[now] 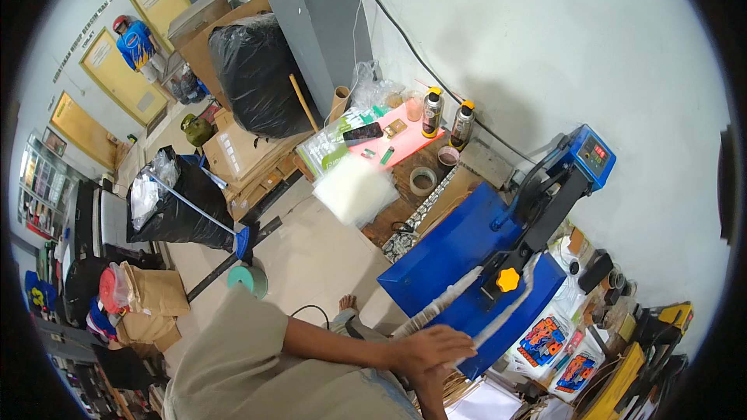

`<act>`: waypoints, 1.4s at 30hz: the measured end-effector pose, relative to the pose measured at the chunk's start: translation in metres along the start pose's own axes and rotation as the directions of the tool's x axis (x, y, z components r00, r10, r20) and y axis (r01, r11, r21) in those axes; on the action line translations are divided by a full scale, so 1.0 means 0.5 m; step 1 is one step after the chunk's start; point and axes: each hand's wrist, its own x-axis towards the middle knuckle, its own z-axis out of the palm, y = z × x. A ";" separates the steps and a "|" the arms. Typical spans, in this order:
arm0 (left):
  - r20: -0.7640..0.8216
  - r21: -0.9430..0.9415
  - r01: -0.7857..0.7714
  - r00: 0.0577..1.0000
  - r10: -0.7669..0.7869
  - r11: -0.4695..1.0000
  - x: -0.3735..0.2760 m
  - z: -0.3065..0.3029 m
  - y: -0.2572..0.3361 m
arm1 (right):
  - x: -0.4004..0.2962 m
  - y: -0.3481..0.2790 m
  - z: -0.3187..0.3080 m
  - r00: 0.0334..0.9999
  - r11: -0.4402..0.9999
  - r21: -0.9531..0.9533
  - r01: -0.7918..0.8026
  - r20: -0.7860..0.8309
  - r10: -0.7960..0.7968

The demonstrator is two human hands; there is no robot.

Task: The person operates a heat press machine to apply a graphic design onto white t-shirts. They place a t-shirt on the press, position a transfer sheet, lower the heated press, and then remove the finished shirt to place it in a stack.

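Observation:
A blue heat press [455, 256] stands right in front of me, its upper plate lowered. Its U-shaped handle [435, 306] is wrapped in pale material and reaches towards my body. Across the handle's near end lies my left hand [432, 350], fingers stretched over the grip. My right hand [430, 382] is at the same end, mostly hidden beneath the left one, with its wrist showing below. A yellow star-shaped knob [508, 280] sits between the handle's arms. The control box [592, 157] with a lit display tops the press.
Left of the press, a wooden table [402, 186] bears clear plastic sleeves [355, 189], a phone [362, 134], tape rolls [422, 181] and two spray cans [432, 111]. Printed white pieces [543, 335] lie right. A broom [192, 204] leans on a black bag [181, 227]; a person [137, 46] stands far off.

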 end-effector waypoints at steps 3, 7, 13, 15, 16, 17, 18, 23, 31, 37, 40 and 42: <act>-0.020 -0.007 0.075 0.997 -0.075 0.997 -0.003 0.014 -0.011 | -0.004 0.014 0.015 1.000 1.000 0.015 0.005 0.000 -0.005; -0.112 -0.063 0.101 0.988 -0.108 0.993 -0.011 0.016 -0.022 | -0.014 0.027 0.038 0.999 0.999 0.031 -0.016 -0.028 0.017; -0.228 -0.593 -0.008 0.961 -0.159 0.805 -0.003 -0.026 -0.042 | 0.023 -0.024 0.005 0.992 0.999 0.004 -0.041 0.118 0.040; -0.327 -0.523 0.010 0.921 -0.212 0.852 -0.009 -0.097 -0.085 | 0.037 -0.085 -0.007 0.994 1.000 -0.002 0.020 -0.111 -0.020; -0.374 -0.444 0.048 0.897 -0.234 0.895 -0.015 -0.150 -0.120 | 0.043 -0.121 0.003 0.901 0.991 -0.049 0.126 -0.412 -0.135; -0.458 -0.591 0.033 0.808 -0.369 0.806 -0.020 -0.210 -0.172 | 0.044 -0.151 0.034 0.894 0.959 0.170 0.226 -0.427 -0.135; -0.603 -0.419 0.005 0.746 -0.282 0.908 -0.042 -0.274 -0.267 | 0.040 -0.177 0.067 0.882 0.873 0.370 0.317 -0.453 -0.129; -0.876 -0.333 0.546 0.124 -0.467 0.769 -0.307 -0.532 -0.876 | 0.320 -0.374 0.320 0.958 0.841 0.505 0.194 0.088 -0.274; -0.713 -0.503 0.757 -0.091 -0.695 0.416 -0.448 -0.749 -1.258 | 0.678 -0.266 0.760 0.989 0.992 -0.084 -0.093 -0.124 0.083; -0.619 -0.478 0.843 -0.126 -0.775 0.245 -0.368 -0.781 -1.269 | 0.758 -0.271 0.784 0.998 0.966 -0.252 -0.048 -0.042 0.038; -0.573 -0.432 0.873 -0.070 -0.817 0.228 -0.335 -0.803 -1.213 | 0.755 -0.264 0.816 1.000 0.937 -0.348 0.018 -0.006 -0.021; -0.576 -0.305 0.916 0.039 -0.816 0.259 -0.328 -0.823 -1.182 | 0.755 -0.270 0.825 0.998 0.917 -0.395 0.058 -0.006 -0.066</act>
